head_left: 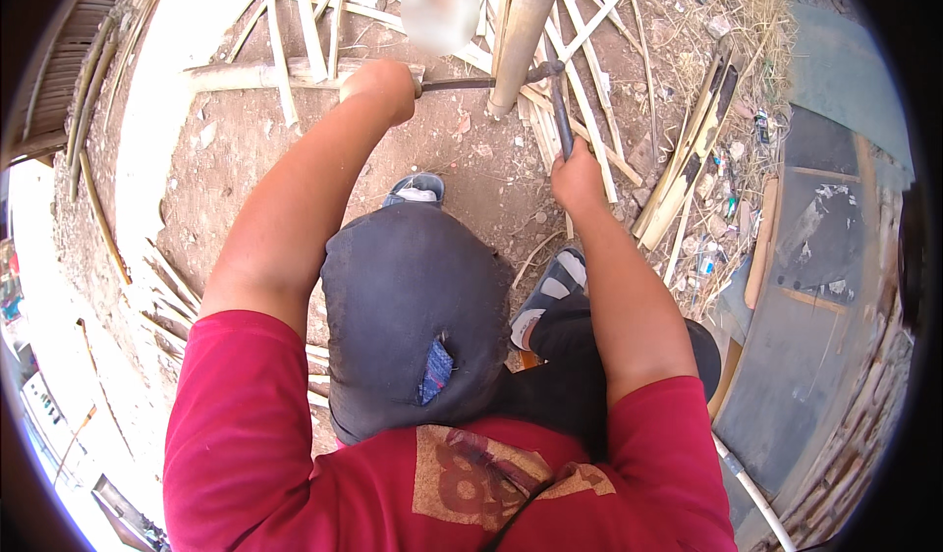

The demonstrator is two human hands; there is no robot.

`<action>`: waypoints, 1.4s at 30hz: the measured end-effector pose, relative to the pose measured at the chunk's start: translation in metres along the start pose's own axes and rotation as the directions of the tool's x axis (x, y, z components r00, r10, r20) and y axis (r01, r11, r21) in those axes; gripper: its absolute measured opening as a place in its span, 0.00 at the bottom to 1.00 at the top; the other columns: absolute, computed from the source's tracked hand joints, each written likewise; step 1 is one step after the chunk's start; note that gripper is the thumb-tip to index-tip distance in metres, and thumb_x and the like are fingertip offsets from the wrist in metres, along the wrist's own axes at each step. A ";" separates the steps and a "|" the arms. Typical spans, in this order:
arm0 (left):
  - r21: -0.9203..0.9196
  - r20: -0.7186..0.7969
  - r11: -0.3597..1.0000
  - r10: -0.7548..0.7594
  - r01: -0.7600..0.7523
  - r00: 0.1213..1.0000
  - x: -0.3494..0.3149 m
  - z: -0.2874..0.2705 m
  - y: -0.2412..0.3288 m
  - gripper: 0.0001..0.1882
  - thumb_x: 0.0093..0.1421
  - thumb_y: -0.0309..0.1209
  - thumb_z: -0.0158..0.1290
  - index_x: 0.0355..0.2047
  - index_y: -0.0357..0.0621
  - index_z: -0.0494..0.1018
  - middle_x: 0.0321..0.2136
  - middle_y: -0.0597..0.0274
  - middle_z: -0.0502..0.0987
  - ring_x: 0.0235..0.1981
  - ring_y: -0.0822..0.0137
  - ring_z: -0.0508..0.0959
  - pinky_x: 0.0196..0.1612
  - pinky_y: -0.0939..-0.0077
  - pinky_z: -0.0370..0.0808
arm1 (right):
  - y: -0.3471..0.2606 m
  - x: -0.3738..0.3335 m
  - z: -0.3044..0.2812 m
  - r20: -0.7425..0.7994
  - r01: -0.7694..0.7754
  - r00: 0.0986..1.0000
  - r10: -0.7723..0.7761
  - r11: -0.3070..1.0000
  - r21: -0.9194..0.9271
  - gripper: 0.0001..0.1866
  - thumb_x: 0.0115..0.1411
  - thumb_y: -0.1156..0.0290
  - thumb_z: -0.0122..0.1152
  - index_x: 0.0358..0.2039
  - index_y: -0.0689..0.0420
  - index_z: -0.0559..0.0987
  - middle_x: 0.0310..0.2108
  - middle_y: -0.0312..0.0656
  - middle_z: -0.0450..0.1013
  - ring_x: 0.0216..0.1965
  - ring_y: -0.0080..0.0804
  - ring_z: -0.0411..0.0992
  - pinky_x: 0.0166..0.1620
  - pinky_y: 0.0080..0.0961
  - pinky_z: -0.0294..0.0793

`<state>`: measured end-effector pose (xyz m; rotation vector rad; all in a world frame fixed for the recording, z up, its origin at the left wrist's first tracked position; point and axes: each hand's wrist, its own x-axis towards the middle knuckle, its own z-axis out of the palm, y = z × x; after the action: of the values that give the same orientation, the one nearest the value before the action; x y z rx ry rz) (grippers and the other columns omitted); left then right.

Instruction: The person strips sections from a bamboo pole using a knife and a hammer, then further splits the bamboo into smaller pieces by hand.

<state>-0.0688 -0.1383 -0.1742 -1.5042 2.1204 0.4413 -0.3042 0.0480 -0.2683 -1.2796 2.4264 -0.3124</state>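
Note:
My left hand (381, 90) is closed round the handle of a long knife with a narrow dark blade (460, 83). The blade reaches right to a thick bamboo pole (526, 27) standing on end; whether it is in the bamboo or behind it I cannot tell. My right hand (580, 176) grips the dark shaft of a hammer (562, 115), whose head is at the pole's right side, close to the blade's far end. Behind my left hand a thick length of bamboo (236, 78) lies on the ground.
Split bamboo strips (307, 27) lie scattered over the dirt ahead. Larger split pieces (688, 159) and dry straw (761, 2) are on the right, beside dark panels (810, 228). More strips (167, 292) lie at the left. My bent knee (413, 297) and sandalled foot (550, 292) are below the hands.

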 end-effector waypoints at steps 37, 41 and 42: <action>0.001 0.022 1.000 -0.012 0.012 1.000 0.006 0.004 -0.006 0.15 0.61 0.30 0.54 0.46 0.44 0.83 0.47 0.49 0.83 0.49 0.50 0.83 0.52 0.59 0.81 | 0.004 0.012 -0.007 0.040 -0.075 0.997 0.066 0.952 0.297 0.11 0.63 0.68 0.61 0.43 0.60 0.78 0.34 0.55 0.80 0.39 0.53 0.80 0.44 0.45 0.76; 0.054 0.021 0.996 0.064 -0.065 0.998 0.000 -0.012 0.007 0.16 0.61 0.31 0.54 0.47 0.44 0.83 0.47 0.49 0.83 0.49 0.49 0.83 0.52 0.58 0.81 | 0.019 0.035 -0.058 -0.023 -0.095 0.993 0.117 0.892 0.442 0.09 0.62 0.67 0.64 0.40 0.58 0.80 0.32 0.48 0.79 0.34 0.43 0.79 0.42 0.37 0.75; 0.072 0.021 0.994 0.078 -0.080 0.997 -0.004 -0.020 0.012 0.16 0.60 0.32 0.54 0.47 0.44 0.83 0.47 0.49 0.83 0.49 0.49 0.83 0.52 0.58 0.81 | 0.018 0.037 -0.080 -0.035 -0.090 0.992 0.119 0.883 0.460 0.09 0.62 0.67 0.64 0.40 0.58 0.80 0.31 0.47 0.79 0.34 0.42 0.79 0.41 0.37 0.75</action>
<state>-0.0833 -0.1417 -0.1563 -1.3746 2.1637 0.3996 -0.3704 0.0287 -0.2111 -0.9349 2.2675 -0.8487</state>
